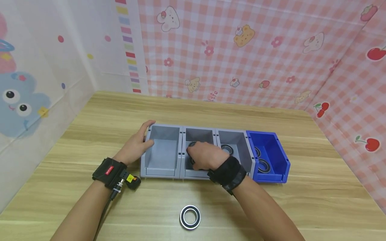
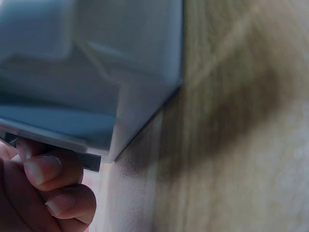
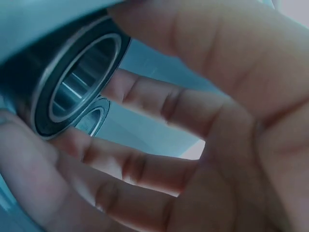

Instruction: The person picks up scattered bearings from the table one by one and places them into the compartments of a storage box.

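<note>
A row of joined bins stands on the table, three grey and one blue. My left hand [image 1: 134, 147] grips the side wall of the leftmost grey bin [image 1: 164, 172], thumb over the rim; in the left wrist view its fingers [image 2: 50, 169] curl at the bin's edge. Inside the second grey bin [image 1: 199, 134], my right hand [image 1: 208, 155] holds a ball bearing [image 3: 43, 108], a black-sealed steel ring tilted between thumb and fingertips. Behind it in the right wrist view, another bearing [image 3: 103, 111] lies in the bin, partly hidden by the fingers.
One loose bearing [image 1: 182, 217] lies flat on the table in front of the bins. The third grey bin [image 1: 239, 134] has a bearing [image 1: 231, 150] in it. Bearings also lie in the blue bin [image 1: 278, 157] at the right end. Patterned cloth walls [image 1: 229, 73] enclose the table.
</note>
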A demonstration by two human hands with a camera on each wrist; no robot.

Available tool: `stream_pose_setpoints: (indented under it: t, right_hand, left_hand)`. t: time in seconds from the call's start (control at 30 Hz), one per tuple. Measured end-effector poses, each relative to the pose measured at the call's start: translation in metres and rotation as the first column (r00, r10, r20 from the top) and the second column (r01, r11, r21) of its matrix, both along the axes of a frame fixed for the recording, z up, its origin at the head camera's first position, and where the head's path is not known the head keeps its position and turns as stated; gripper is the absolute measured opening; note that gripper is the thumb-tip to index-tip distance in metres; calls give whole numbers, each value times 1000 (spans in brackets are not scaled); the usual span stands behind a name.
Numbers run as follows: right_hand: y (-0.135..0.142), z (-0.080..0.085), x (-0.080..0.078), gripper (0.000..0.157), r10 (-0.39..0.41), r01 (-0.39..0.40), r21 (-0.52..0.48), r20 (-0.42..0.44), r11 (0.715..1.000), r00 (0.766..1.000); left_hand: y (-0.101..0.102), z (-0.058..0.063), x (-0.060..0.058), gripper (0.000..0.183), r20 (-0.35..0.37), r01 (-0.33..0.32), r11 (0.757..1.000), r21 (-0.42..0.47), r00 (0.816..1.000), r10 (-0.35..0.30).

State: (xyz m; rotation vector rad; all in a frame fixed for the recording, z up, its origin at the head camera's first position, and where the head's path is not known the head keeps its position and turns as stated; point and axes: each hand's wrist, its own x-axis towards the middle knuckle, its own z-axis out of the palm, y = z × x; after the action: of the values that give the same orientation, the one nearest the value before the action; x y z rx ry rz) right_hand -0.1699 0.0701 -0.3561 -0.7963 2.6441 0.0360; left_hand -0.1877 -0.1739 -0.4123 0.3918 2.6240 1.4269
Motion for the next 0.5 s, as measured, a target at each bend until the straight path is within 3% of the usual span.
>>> stream_pose_setpoints:
  t: [0.37, 0.5]
  right_hand:
    - [-4, -8, 3, 15, 9, -6, 37, -107, 999, 994]
    - [-2, -7, 8, 9, 5, -2, 22, -138, 1000, 990]
  left_hand:
    - [0, 0, -1, 70, -8, -3, 1000, -2, 1000, 3]
    - [0, 0, 0, 69, -10, -2, 1000, -9, 1000, 2]
